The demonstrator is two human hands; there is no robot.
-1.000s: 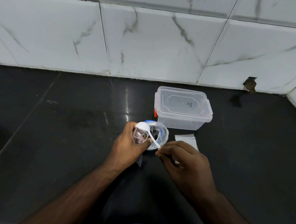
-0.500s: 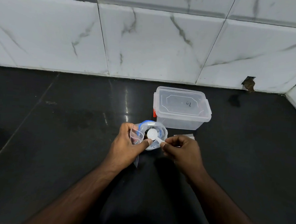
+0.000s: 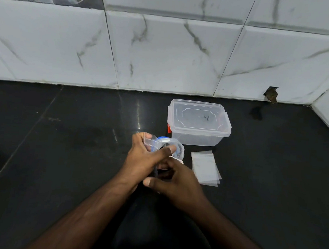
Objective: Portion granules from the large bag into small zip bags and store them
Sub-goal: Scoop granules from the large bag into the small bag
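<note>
While both hands [image 3: 144,161] [image 3: 177,180] clutch 1 small bag [image 3: 151,142], lidded tub [image 3: 198,122] and spare bags [image 3: 205,167] just beyond.

Lighting: even, moderately bright, cool cast. Glare: vertical white streak on glossy black stone counter [image 3: 82,138]. White veined marble wall tiles [image 3: 164,53] bow at edges, wide-angle distortion. Focus slightly soft.

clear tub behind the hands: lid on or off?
On. The lid sits flat across the tub, its rim overlapping the walls all round.
</note>
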